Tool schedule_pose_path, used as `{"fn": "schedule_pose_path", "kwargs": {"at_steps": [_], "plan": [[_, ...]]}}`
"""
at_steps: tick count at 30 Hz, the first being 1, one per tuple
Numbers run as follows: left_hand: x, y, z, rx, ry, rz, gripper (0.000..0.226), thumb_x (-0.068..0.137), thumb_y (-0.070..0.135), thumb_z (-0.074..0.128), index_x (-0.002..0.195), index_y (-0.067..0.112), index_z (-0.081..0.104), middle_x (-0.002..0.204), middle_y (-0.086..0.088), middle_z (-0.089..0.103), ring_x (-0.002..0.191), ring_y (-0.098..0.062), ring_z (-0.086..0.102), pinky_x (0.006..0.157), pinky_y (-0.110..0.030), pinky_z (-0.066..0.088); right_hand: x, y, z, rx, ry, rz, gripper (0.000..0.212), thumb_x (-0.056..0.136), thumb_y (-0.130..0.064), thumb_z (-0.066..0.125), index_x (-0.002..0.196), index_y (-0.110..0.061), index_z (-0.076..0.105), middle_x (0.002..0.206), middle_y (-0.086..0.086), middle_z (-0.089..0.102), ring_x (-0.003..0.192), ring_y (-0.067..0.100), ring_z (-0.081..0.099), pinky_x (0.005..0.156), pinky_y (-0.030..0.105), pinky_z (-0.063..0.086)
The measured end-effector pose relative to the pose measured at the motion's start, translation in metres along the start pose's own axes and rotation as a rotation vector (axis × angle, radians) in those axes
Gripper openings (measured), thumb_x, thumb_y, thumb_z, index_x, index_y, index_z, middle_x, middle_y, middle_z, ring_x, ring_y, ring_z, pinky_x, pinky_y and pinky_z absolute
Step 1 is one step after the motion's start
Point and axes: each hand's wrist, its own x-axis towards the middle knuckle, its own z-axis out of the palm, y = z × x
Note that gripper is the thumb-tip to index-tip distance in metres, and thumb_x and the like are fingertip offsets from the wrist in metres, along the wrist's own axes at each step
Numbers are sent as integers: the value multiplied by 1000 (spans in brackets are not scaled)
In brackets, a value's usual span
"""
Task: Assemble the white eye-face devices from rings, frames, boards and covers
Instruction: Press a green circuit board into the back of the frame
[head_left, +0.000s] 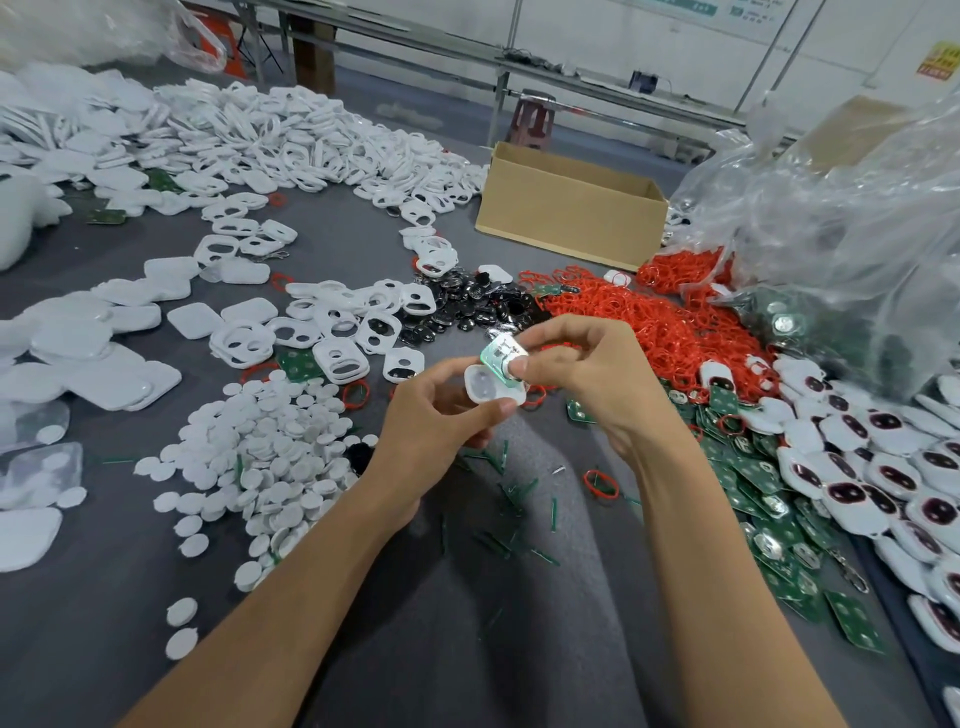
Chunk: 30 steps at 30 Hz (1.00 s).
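The green board (497, 352) is tilted over the white frame (485, 392), held above the worktop (358, 249). The right hand (587, 374) pinches the board and the left hand (431, 421) has its fingers curled around the frame. Judging by the tilt, level the board first, then press evenly.

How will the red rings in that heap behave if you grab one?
Probably floppy: the red rings are thin loops, many bent out of round. Likely to snag: they lie heaped and interlaced, so one may drag neighbours along. Probably very light, being so thin.
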Motion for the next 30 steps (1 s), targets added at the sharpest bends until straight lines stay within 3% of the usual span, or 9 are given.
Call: {"fn": "schedule_pose_path", "kwargs": {"at_steps": [3, 6, 11, 17, 20, 30], "plan": [[0, 0, 0, -12, -14, 7, 34, 76, 10, 79, 108, 18, 70, 73, 0, 72, 57, -10, 60, 57, -20, 52, -1, -2, -1, -32, -15, -30, 15, 73, 1, 77, 83, -9, 74, 69, 5, 72, 62, 11, 64, 61, 21, 51], [0, 1, -1, -13, -37, 8, 36, 76, 9, 79, 111, 15, 70, 73, 0, 72, 59, -10, 60, 59, -20, 53, -2, -3, 2, -81, -52, -24, 11, 77, -2, 75, 83, -10, 75, 75, 17, 72, 63, 18, 60, 64, 35, 49], [-1, 1, 0, -18, -43, 6, 37, 76, 9, 80, 110, 19, 70, 75, 0, 73, 60, -10, 62, 61, -22, 54, -2, -3, 6, -214, -62, -54, 11, 79, -5, 75, 82, -16, 76, 77, 29, 68, 62, 24, 54, 64, 40, 47], [0, 1, -1, -39, -31, -4, 36, 76, 8, 79, 109, 18, 71, 76, -1, 73, 61, -12, 61, 62, -24, 55, 1, -3, 7, -358, -53, -92, 14, 78, -8, 76, 83, -21, 75, 70, 20, 67, 59, 18, 56, 65, 38, 51], [0, 1, -1, -56, -21, -2, 34, 77, 6, 78, 109, 16, 71, 74, -3, 71, 60, -14, 60, 61, -24, 53, -1, -5, 5, -412, -57, -130, 10, 75, -11, 79, 82, -17, 75, 68, 13, 68, 61, 24, 63, 65, 35, 51], [-1, 2, -1, -60, -35, -7, 35, 76, 7, 78, 109, 17, 71, 73, -3, 70, 62, -15, 58, 63, -26, 53, -5, -11, 0, -600, -102, -241, 12, 74, -20, 82, 83, -16, 76, 85, 9, 67, 74, 23, 61, 72, 38, 49]]}}
